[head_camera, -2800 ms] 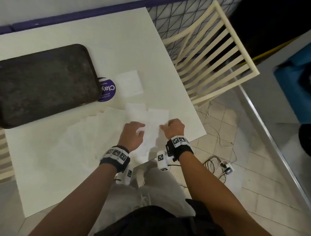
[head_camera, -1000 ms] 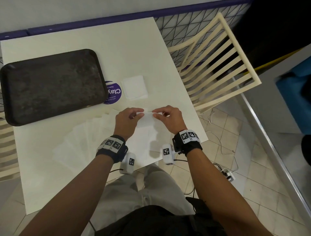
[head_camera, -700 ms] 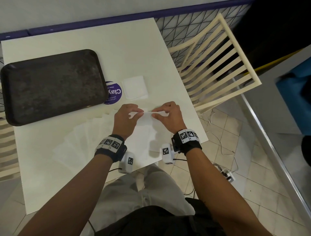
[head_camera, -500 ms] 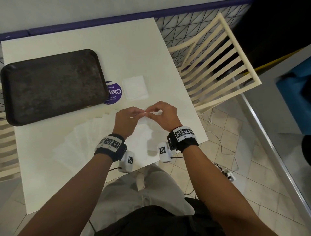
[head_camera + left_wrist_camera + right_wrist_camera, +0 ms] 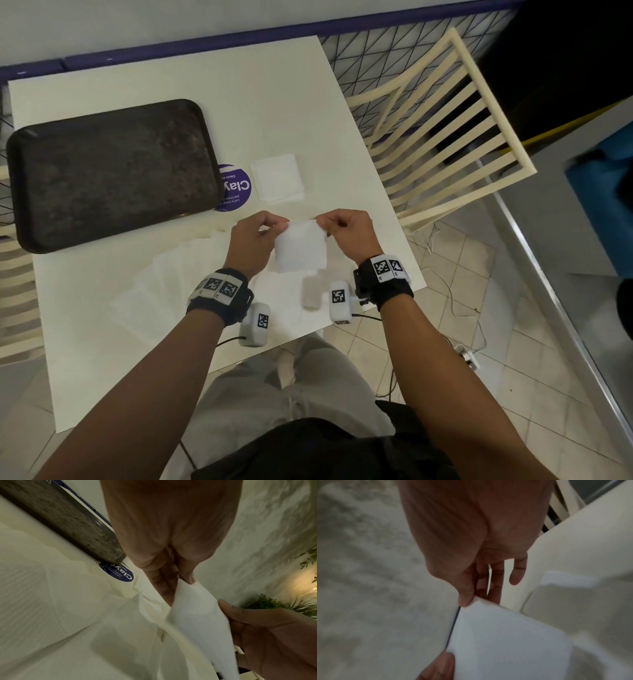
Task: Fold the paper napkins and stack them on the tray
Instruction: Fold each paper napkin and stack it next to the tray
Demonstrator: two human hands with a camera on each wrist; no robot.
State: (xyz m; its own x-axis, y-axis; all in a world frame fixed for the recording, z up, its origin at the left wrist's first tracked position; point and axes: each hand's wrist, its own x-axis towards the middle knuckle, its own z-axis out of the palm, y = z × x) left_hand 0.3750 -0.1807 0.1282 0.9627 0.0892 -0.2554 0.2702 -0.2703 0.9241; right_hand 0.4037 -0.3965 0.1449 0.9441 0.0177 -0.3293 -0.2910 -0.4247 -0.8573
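Napkin [image 5: 300, 246] now lifted, both grips

The far half of the white table [image 5: 260, 102] lies bare from the tray's far rim to the wall, and the near left part is covered only by flat unfolded napkins [image 5: 161, 274], which a hand could pass over. The dark tray [image 5: 109, 171] fills the left side (its raised rim overlaps the purple sticker [image 5: 236, 188]), and a folded napkin [image 5: 277, 178] lies just right of that sticker. Off the table's right edge the slatted chair [image 5: 445, 137] blocks the way.
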